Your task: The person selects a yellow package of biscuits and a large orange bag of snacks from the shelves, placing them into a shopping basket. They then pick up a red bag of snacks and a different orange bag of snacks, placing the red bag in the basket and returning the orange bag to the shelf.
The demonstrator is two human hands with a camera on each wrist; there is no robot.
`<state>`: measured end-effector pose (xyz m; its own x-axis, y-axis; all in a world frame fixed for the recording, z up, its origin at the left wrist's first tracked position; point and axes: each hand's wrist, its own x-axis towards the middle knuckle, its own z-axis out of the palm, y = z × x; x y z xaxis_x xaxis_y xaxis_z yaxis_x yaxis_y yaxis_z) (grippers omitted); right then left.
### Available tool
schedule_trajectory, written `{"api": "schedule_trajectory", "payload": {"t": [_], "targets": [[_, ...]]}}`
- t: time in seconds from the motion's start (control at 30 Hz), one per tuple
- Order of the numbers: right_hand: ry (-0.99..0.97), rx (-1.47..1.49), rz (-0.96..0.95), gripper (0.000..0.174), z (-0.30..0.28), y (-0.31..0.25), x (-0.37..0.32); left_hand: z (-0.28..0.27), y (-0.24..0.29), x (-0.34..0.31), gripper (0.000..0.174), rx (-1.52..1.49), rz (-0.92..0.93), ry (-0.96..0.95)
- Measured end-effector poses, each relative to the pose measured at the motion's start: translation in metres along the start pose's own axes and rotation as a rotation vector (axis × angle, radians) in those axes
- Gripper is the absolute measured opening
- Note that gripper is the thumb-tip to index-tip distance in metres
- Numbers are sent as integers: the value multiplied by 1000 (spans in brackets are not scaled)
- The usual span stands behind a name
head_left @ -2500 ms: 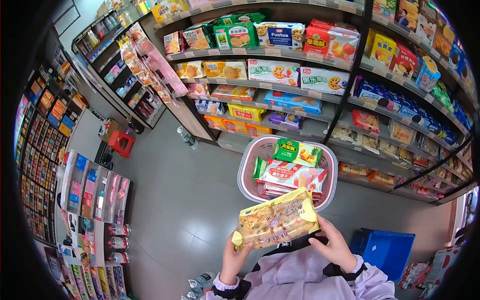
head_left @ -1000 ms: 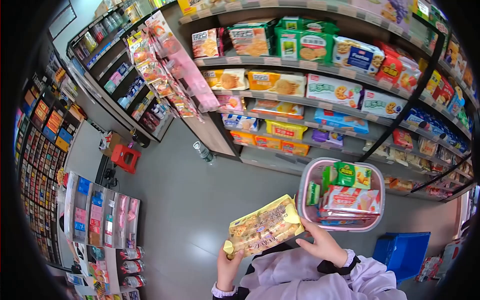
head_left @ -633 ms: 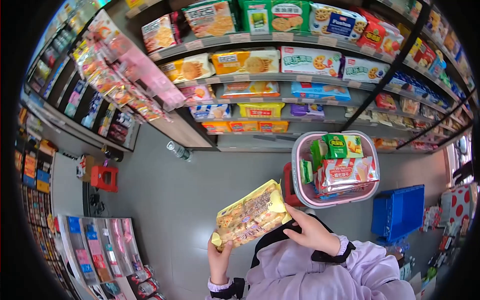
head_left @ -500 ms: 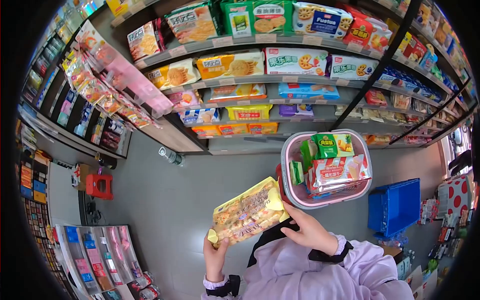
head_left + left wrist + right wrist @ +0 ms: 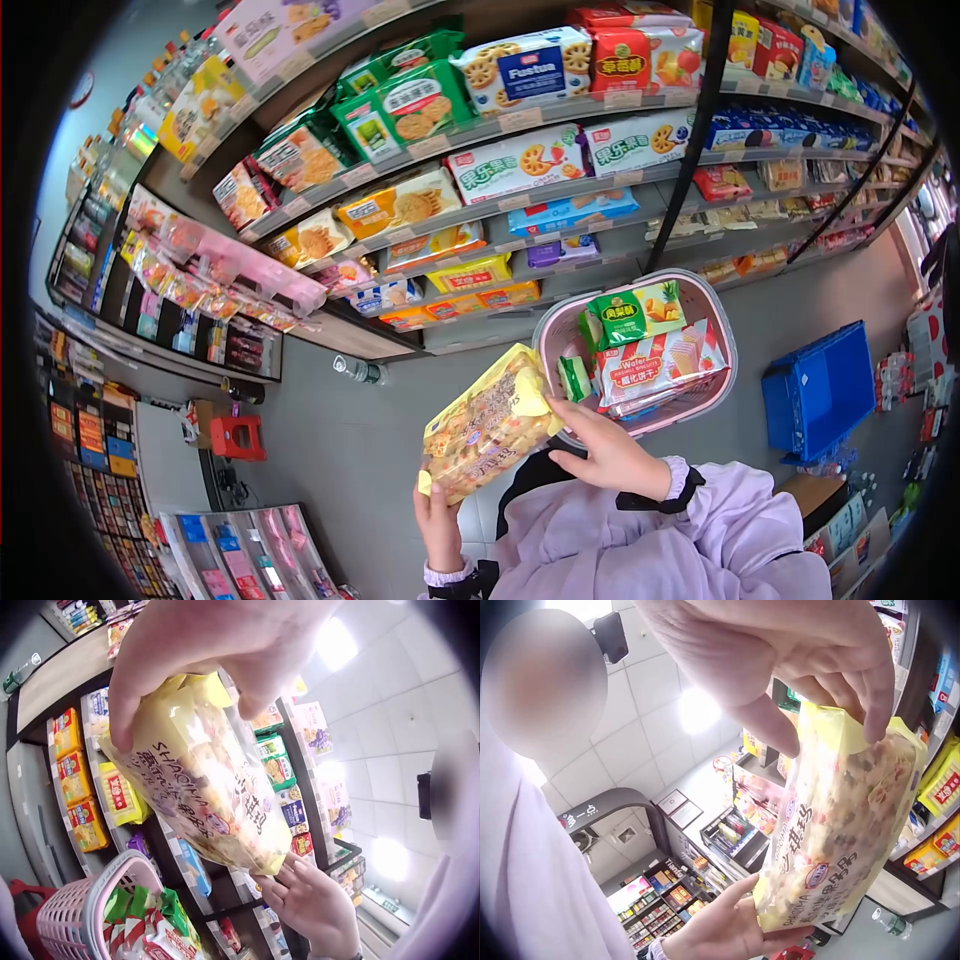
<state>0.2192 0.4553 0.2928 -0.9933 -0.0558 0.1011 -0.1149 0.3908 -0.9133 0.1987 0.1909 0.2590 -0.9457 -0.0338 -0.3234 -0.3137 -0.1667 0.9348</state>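
Between both hands is a yellow, partly see-through pack of sachima [image 5: 485,425], held tilted over the floor. My left hand [image 5: 438,525] grips its lower left end, thumb on the near face. My right hand [image 5: 612,455] grips the upper right end, as the right wrist view shows with the fingers bent over the pack's end [image 5: 840,724]. Right beside the pack stands a pink shopping basket [image 5: 722,300]. In it lie a red and white wafer pack [image 5: 660,365], a green pineapple pastry pack [image 5: 635,312] and a small green pack [image 5: 575,380].
Shelves of biscuit packs [image 5: 520,165] curve across the far side. A blue crate [image 5: 820,395] stands on the floor at the right. At the left are a red stool [image 5: 237,437], a water bottle [image 5: 360,370] and a display rack [image 5: 250,550].
The head view has swung about, shifting shelves and basket in the frame. Both hands keep holding the sachima pack, which is now tilted more steeply and overlaps the basket's left rim.
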Motion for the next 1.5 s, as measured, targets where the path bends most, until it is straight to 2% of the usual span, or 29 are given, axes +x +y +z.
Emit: {"api": "schedule_trajectory", "payload": {"t": [0.23, 0.47, 0.63, 0.9, 1.07, 1.4, 1.5], "targets": [[20, -28, 36, 63, 9, 21, 35, 9, -1, 68, 49, -81, -30, -62], [98, -38, 172, 64, 42, 50, 97, -4, 9, 179, 42, -16, -132, -165], [162, 55, 426, 72, 68, 76, 154, -11, -4, 272, 39, -6, -330, -235], [511, -30, 519, 71, 103, 146, 226, 1, -45, 385, 41, -14, -680, -428], [702, 26, 613, 63, 110, 149, 230, 11, -61, 411, 44, 18, -798, -466], [655, -58, 516, 60, 117, 107, 194, -9, -46, 389, 44, -42, -948, -533], [636, -10, 516, 61, 122, 100, 187, -14, -41, 370, 42, 25, -892, -501]]}}
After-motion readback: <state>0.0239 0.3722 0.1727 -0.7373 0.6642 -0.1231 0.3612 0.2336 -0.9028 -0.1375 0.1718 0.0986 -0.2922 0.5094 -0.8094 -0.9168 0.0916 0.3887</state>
